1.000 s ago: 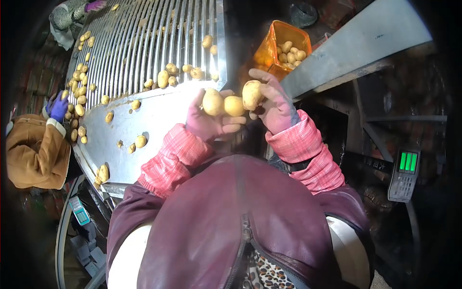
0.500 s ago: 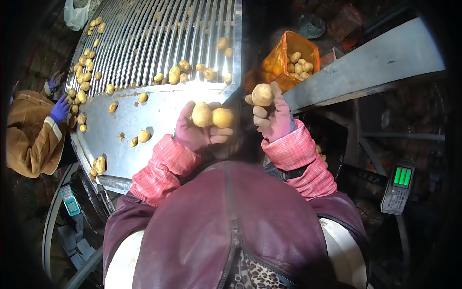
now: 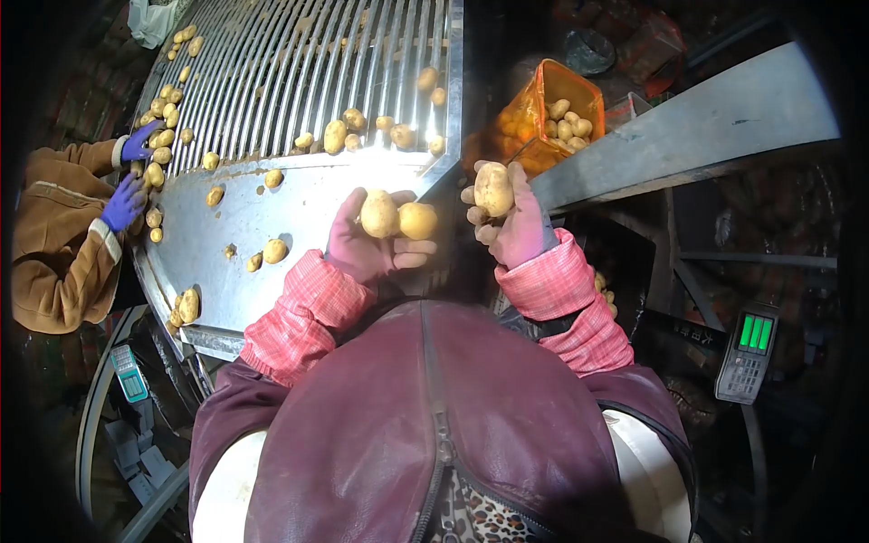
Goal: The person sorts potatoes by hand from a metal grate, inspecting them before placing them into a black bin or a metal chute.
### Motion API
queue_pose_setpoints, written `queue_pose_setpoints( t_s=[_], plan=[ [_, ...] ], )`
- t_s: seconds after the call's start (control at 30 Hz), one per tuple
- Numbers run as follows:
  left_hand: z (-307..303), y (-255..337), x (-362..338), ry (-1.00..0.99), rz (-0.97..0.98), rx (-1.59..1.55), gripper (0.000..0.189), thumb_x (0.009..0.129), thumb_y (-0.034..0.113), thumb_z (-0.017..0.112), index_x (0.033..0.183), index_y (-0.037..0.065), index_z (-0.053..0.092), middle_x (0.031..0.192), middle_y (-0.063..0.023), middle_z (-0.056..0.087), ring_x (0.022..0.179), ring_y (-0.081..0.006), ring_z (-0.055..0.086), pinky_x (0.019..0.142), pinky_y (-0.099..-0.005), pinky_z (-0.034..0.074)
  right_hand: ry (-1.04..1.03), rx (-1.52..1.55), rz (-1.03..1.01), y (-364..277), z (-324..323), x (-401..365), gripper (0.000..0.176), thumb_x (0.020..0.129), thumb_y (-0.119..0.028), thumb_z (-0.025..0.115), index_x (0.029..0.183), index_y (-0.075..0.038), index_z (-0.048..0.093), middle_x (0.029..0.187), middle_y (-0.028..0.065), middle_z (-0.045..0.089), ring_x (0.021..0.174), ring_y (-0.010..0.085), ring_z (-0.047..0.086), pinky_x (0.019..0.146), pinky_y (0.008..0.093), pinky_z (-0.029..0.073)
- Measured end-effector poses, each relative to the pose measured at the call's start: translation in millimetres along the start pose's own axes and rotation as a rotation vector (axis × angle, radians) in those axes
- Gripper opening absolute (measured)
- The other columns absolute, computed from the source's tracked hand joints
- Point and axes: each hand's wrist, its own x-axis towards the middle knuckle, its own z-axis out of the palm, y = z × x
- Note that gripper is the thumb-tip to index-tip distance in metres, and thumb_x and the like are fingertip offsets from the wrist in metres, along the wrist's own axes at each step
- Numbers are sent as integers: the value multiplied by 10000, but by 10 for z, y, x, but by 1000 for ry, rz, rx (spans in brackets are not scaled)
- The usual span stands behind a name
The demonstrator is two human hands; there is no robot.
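Note:
My left hand, in a pink glove, is cupped palm up over the edge of the metal sorting table and holds two potatoes side by side. My right hand, also gloved, is raised to the right of it and grips a single potato upright. Just beyond my right hand stands an orange mesh bag with several potatoes in it. The two hands are apart, not touching.
Several potatoes lie on the roller grate and along its left edge. A co-worker in a brown coat with blue gloves picks at the left. A grey chute runs at the right; a green-lit scale display is lower right.
My right hand took one potato out of the left hand's cluster and moved it right, then turned it upright. The co-worker's second blue-gloved hand has reached onto the table.

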Motion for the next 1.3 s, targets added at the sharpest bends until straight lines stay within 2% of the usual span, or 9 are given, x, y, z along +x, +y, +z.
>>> queue_pose_setpoints(
  t_s=[0.13,0.33,0.43,0.53,0.7,0.8,1.03,1.13,1.3],
  plan=[
    [-27,-12,8,0,11,-2,782,890,669,437,1397,74,460,1317,-255,550,1025,-543,605,864,-586,521,-57,73,-11,-60,136,-98,535,991,-547,447,1217,-71,543,942,104,647,748,191,602,594,289,447],
    [3,5,-5,19,13,-1,796,885,677,439,1402,72,453,1315,-259,549,1011,-533,615,866,-578,524,-318,102,16,-68,-88,-7,472,946,-481,543,1109,-42,601,806,103,638,507,124,493,410,234,340],
    [0,4,-9,-12,32,-1,808,878,688,440,1398,70,451,1312,-262,550,993,-517,629,856,-570,527,-115,9,-2,-36,-175,-3,459,952,-483,528,1040,-40,607,711,75,607,430,85,404,354,220,258],
    [9,16,-47,-104,52,-92,821,871,700,443,1394,67,450,1306,-267,553,964,-501,642,828,-555,531,125,-329,17,141,-351,154,497,959,-534,495,1003,-53,609,724,56,591,465,63,409,380,203,274],
    [167,-21,-114,51,161,-51,822,880,696,399,1363,35,466,1291,-277,560,851,-442,649,743,-497,526,146,-720,112,637,-549,572,520,987,-454,505,1346,-79,494,1185,117,582,835,218,639,680,340,537],
    [240,-49,-144,90,172,-74,804,892,674,390,1357,24,471,1288,-275,564,843,-420,645,731,-482,527,-136,-681,166,535,-571,495,570,982,-497,494,1381,-92,462,1192,112,581,902,224,624,716,342,535],
    [441,-239,45,99,50,342,671,927,526,488,1365,17,487,1246,-215,600,846,-258,655,740,-349,551,-6,-41,257,293,-10,27,517,1006,-489,424,1268,-64,556,1160,158,617,977,258,609,816,387,532],
    [460,-300,118,56,-15,394,577,935,448,536,1319,18,515,1226,-172,606,830,-228,649,737,-339,552,-167,-85,174,364,-217,-33,499,1000,-478,445,1266,-67,542,1162,165,618,1006,268,603,823,386,531],
    [435,-417,288,138,-17,300,513,937,417,548,1278,35,532,1219,-145,602,827,-250,639,692,-357,536,-131,22,-24,210,-581,-139,445,856,-161,521,1288,-52,513,1201,166,618,1075,278,599,875,384,528]
  ],
)
